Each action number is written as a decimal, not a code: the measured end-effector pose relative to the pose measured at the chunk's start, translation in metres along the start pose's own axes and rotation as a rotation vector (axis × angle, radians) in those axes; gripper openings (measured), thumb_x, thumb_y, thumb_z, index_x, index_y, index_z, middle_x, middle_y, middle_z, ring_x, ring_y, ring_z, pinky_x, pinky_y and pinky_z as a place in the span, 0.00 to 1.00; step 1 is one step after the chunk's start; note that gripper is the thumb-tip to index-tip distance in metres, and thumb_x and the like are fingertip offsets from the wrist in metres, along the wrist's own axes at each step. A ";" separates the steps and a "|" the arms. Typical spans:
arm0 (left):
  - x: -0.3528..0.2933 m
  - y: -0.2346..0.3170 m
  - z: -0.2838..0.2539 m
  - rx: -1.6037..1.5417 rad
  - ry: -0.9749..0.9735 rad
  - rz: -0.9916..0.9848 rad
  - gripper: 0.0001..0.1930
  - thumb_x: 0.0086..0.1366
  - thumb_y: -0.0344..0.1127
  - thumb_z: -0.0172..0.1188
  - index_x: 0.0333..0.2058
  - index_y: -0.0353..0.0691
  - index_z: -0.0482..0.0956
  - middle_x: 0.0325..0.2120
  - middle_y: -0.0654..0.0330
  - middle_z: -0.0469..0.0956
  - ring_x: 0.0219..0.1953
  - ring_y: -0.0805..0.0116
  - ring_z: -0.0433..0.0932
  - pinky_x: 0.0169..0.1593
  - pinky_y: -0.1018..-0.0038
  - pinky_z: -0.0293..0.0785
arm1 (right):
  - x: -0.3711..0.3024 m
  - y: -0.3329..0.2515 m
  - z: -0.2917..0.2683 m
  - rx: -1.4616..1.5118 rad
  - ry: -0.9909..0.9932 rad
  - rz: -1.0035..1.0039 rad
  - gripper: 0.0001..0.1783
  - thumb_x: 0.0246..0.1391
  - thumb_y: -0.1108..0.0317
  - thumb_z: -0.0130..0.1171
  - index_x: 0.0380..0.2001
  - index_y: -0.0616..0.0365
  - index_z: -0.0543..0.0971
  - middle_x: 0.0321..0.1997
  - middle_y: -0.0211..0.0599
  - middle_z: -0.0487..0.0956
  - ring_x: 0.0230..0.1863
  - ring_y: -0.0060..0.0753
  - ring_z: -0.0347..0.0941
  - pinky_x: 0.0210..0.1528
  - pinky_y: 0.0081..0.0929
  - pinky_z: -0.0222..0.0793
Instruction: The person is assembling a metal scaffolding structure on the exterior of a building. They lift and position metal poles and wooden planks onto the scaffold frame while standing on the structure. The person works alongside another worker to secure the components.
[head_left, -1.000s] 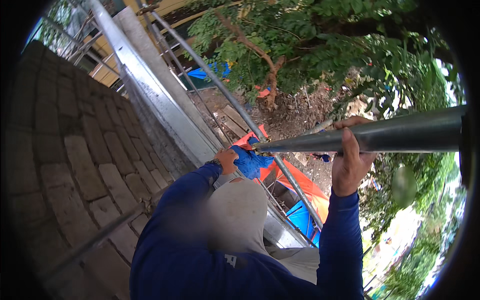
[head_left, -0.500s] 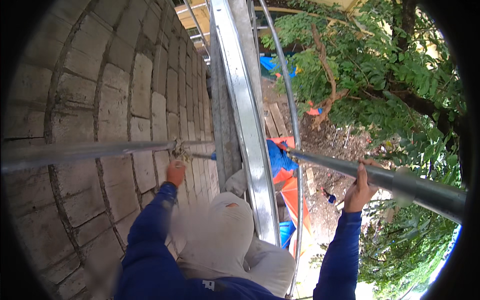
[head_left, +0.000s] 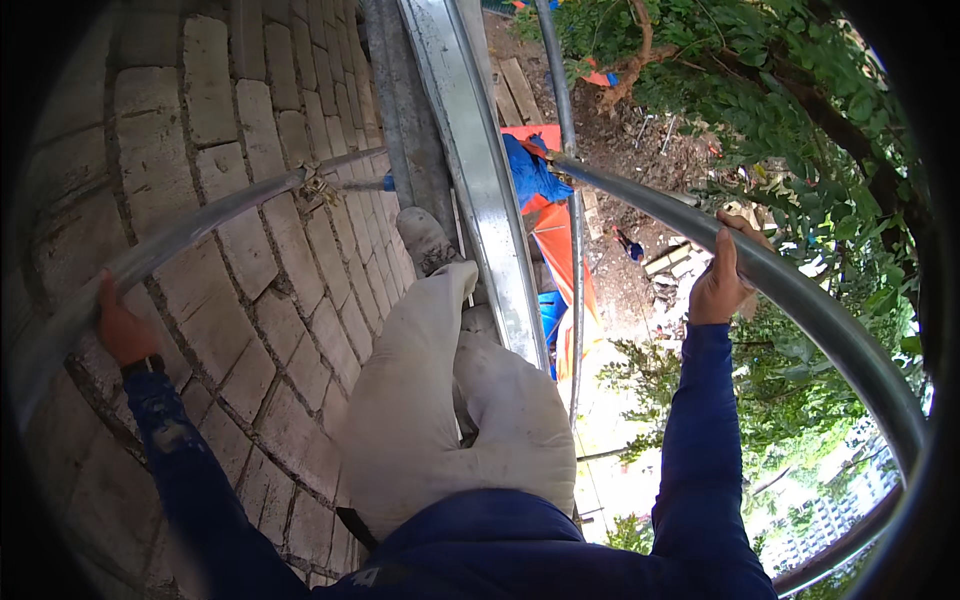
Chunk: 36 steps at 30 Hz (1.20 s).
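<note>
My left hand (head_left: 125, 328), slightly blurred, is at the left metal pole (head_left: 210, 213), its fingers closing on it in front of the block wall. On the right, my right hand (head_left: 722, 280) grips another metal pole (head_left: 670, 217), thumb on the near side and fingers behind. A metal clamp (head_left: 318, 187) sits at the far end of the left pole. The right pole's far end meets an upright pipe (head_left: 574, 250) beside blue cloth (head_left: 535, 170). My legs in pale trousers (head_left: 400, 390) are over a narrow metal plank (head_left: 470, 180), one shoe (head_left: 425, 238) showing.
A rough block wall (head_left: 230, 300) rises close on the left. Far below on the right lie rubble-strewn ground (head_left: 620, 150), wooden boards (head_left: 518, 90) and orange sheeting (head_left: 560, 265). Leafy branches (head_left: 790, 130) crowd the right side.
My left hand has moved left and outward, from near the clamp to farther along the left pole. My right hand keeps its hold. My view has tilted, showing more of my legs.
</note>
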<state>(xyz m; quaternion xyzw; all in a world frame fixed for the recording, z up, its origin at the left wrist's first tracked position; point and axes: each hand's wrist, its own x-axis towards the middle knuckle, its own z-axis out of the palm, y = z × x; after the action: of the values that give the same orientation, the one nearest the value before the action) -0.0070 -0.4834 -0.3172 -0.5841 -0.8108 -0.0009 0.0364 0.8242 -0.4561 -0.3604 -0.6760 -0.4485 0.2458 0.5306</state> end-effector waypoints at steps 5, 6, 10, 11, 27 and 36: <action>0.011 0.049 -0.023 -0.110 0.124 0.182 0.18 0.80 0.29 0.44 0.61 0.31 0.75 0.59 0.51 0.80 0.60 0.58 0.79 0.64 0.66 0.73 | -0.004 -0.012 0.002 0.032 0.000 0.099 0.18 0.63 0.77 0.61 0.54 0.66 0.71 0.55 0.53 0.78 0.59 0.41 0.76 0.67 0.41 0.70; 0.006 0.045 -0.019 -0.048 0.123 0.159 0.18 0.81 0.30 0.43 0.60 0.30 0.76 0.59 0.51 0.79 0.60 0.59 0.78 0.64 0.66 0.72 | -0.003 -0.017 0.003 0.005 -0.016 0.123 0.18 0.64 0.76 0.61 0.54 0.67 0.71 0.57 0.53 0.77 0.60 0.41 0.75 0.67 0.39 0.69; 0.003 0.031 -0.015 -0.164 0.075 0.036 0.18 0.83 0.34 0.40 0.61 0.29 0.71 0.59 0.50 0.78 0.62 0.58 0.76 0.66 0.65 0.70 | -0.001 -0.033 0.003 -0.057 -0.037 0.274 0.18 0.65 0.74 0.58 0.56 0.67 0.72 0.60 0.52 0.75 0.63 0.39 0.73 0.69 0.36 0.67; 0.001 0.029 -0.014 -0.316 0.052 -0.052 0.19 0.83 0.34 0.40 0.61 0.29 0.71 0.59 0.50 0.77 0.62 0.57 0.76 0.66 0.65 0.70 | 0.001 -0.033 0.002 -0.071 -0.048 0.291 0.19 0.65 0.74 0.57 0.57 0.66 0.72 0.61 0.51 0.75 0.64 0.39 0.72 0.69 0.36 0.67; -0.006 0.084 -0.020 -0.943 0.133 -0.425 0.23 0.76 0.45 0.48 0.58 0.32 0.71 0.55 0.51 0.75 0.60 0.57 0.72 0.67 0.59 0.65 | -0.003 -0.035 -0.001 -0.030 0.005 0.450 0.21 0.65 0.74 0.57 0.60 0.59 0.70 0.65 0.47 0.73 0.64 0.42 0.73 0.59 0.43 0.81; 0.005 0.093 -0.021 -1.008 0.206 -0.349 0.21 0.75 0.47 0.52 0.54 0.34 0.70 0.52 0.52 0.75 0.56 0.56 0.74 0.66 0.57 0.67 | -0.005 -0.047 0.000 -0.135 0.013 0.536 0.18 0.67 0.67 0.61 0.58 0.52 0.75 0.62 0.36 0.78 0.58 0.31 0.77 0.53 0.34 0.81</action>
<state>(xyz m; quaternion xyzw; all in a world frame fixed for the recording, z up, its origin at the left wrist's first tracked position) 0.0811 -0.4500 -0.3001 -0.3829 -0.7870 -0.4530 -0.1696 0.8052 -0.4589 -0.3173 -0.8059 -0.2657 0.3427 0.4032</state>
